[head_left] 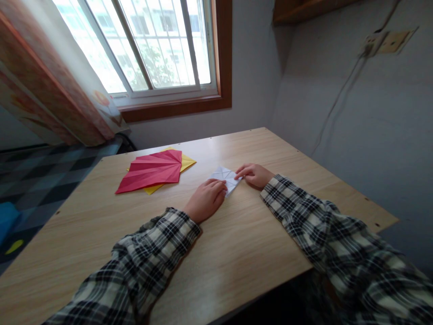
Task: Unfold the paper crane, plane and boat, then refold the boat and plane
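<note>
A small piece of folded white paper point(220, 172), marked with crease lines, lies on the wooden table point(237, 253) between my two hands. My left hand point(207, 198) rests at its near left side, the fingers pressed together and closed on the edge. From the right, my right hand point(254, 175) pinches the paper's right corner, with thumb and index finger close together. The fingers cover part of the left and right edges, so the underside of each grip is hidden.
Left of the white paper lies a pleated red sheet of paper point(152, 170) on top of a yellow sheet point(188, 161). Behind the table are a window point(158, 49) and a curtain point(57, 67). A cable point(333, 106) hangs from a wall socket point(370, 45) at the right.
</note>
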Tool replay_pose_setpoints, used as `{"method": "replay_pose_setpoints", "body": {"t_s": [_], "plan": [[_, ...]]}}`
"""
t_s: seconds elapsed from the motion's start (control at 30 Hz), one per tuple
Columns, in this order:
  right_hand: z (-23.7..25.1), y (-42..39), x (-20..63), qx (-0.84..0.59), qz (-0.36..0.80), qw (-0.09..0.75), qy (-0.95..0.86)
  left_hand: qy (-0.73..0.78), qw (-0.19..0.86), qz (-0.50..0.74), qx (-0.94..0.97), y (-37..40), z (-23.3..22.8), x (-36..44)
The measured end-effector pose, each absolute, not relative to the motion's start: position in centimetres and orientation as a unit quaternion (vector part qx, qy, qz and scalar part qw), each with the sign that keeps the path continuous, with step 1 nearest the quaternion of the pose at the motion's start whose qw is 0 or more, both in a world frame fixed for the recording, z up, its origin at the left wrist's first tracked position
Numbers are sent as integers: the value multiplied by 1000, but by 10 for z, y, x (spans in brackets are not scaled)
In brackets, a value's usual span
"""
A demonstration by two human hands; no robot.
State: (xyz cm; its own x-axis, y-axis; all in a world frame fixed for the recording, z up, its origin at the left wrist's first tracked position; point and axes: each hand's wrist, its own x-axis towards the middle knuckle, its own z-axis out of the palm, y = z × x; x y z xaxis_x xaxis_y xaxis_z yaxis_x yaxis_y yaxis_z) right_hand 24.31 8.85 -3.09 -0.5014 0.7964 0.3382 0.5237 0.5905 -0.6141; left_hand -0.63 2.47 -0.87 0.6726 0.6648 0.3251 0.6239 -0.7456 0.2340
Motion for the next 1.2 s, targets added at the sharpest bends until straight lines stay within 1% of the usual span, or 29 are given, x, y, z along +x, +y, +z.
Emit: {"method": "replay_pose_setpoints", "body": {"t_s": [0.27, 0.6, 0.77, 1.0, 1.2], "plan": [[-29, 86, 240, -399, 206, 299, -842, 387, 30, 197, 900, 25, -8, -1], [-32, 82, 233, -379, 102, 284, -875, 402, 34, 183, 896, 24, -8, 0], [-36, 77, 227, -370, 86, 268, -885, 403, 28, 170, 899, 23, -6, 1], [-31, 69, 222, -412, 64, 232, -879, 403, 28, 168, 899, 22, -6, 1], [-19, 65, 226, -443, 45, 225, -867, 398, 29, 178, 899, 24, -8, 0]]}}
